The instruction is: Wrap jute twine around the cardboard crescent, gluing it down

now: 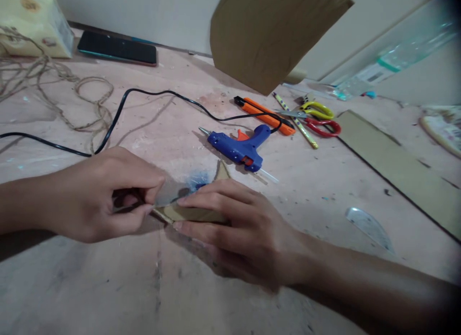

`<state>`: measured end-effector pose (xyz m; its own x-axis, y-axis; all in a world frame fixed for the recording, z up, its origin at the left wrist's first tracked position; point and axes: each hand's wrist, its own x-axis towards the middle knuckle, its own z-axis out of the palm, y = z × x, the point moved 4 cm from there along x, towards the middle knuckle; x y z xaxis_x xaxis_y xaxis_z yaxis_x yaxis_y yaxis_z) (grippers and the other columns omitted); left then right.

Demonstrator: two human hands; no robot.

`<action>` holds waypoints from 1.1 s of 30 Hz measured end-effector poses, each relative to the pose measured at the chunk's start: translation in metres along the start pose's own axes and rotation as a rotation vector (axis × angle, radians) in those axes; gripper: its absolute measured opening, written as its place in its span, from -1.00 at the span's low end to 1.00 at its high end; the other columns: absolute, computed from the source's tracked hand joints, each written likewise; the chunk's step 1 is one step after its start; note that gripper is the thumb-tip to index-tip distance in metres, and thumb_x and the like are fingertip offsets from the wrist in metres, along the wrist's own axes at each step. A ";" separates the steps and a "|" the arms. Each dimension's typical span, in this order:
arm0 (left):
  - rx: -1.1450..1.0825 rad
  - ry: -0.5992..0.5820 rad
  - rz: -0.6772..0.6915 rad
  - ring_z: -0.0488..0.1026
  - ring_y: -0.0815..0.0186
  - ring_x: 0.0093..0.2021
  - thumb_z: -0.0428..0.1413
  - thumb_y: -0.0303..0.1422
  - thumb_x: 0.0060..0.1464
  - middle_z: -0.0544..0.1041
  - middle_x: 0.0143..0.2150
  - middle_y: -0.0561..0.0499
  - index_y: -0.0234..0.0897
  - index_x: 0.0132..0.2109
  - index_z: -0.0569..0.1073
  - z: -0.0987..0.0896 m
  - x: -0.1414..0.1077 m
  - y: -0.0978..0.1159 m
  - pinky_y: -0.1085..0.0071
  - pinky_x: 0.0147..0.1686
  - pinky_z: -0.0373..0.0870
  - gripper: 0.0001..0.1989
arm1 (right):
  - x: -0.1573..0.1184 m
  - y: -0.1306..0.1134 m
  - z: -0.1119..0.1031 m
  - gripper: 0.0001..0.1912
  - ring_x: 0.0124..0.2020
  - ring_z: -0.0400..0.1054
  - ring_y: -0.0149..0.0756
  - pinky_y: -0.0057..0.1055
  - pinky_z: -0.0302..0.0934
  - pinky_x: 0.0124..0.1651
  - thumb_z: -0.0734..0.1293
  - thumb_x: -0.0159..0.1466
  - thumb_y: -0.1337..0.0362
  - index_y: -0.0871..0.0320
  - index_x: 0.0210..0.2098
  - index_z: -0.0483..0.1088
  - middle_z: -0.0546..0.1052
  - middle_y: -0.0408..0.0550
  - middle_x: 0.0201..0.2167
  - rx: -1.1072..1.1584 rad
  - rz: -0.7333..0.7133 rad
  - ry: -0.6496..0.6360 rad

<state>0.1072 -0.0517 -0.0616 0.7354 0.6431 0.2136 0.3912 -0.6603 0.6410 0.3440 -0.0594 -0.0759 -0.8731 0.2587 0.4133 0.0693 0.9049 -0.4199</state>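
Note:
My left hand (104, 196) is closed, thumb and forefinger pinched on jute twine (163, 215) at the pointed end of a small cardboard piece (190, 213). The strand follows the edge of that piece. Spread over the cardboard, the fingers of my right hand (241, 224) press and hold it at the table; another pointed tip (222, 171) sticks out beyond them. Much of the piece is hidden under this hand. Just past my hands lies a blue glue gun (237, 145), its nozzle facing left, near a blue smudge (200, 180) on the table.
A black cord (169, 91) crosses the table. Tangled twine (46, 76), a pack (36, 25) and a phone (117, 48) are back left. An orange cutter (266, 115), pencil (302, 128), scissors (320, 119), cardboard strip (399, 167), protractor (369, 227), bottle (392, 61) and large cardboard (270, 32) are rightward.

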 end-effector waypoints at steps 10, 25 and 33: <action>-0.126 0.010 -0.011 0.14 0.46 -0.53 0.06 -0.56 0.25 0.25 -0.51 0.18 -0.22 -0.38 0.30 0.004 0.001 -0.005 0.48 -0.52 0.06 -0.76 | 0.003 -0.002 -0.002 -0.70 0.17 0.57 -0.04 -0.03 0.50 0.24 0.30 0.56 0.37 0.18 0.20 0.56 0.67 0.14 0.23 -0.045 0.014 -0.038; -0.176 0.011 -0.009 0.14 0.47 -0.54 0.15 -0.52 0.22 0.25 -0.51 0.19 -0.20 -0.37 0.26 0.007 0.002 -0.010 0.47 -0.54 0.09 -0.75 | 0.002 -0.003 0.000 -0.60 0.22 0.51 -0.03 -0.01 0.44 0.33 0.32 0.52 0.37 0.19 0.31 0.50 0.65 0.15 0.26 -0.089 0.027 -0.100; -0.187 -0.017 0.000 0.15 0.47 -0.53 0.15 -0.53 0.21 0.27 -0.51 0.19 -0.20 -0.37 0.26 0.006 0.004 -0.008 0.47 -0.53 0.10 -0.74 | 0.002 -0.003 0.001 -0.58 0.21 0.45 -0.02 -0.01 0.43 0.25 0.34 0.52 0.37 0.21 0.34 0.47 0.60 0.16 0.25 -0.129 0.006 -0.121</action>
<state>0.1104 -0.0458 -0.0705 0.7454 0.6354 0.2019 0.2828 -0.5755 0.7673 0.3418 -0.0625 -0.0749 -0.9234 0.2290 0.3079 0.1296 0.9414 -0.3114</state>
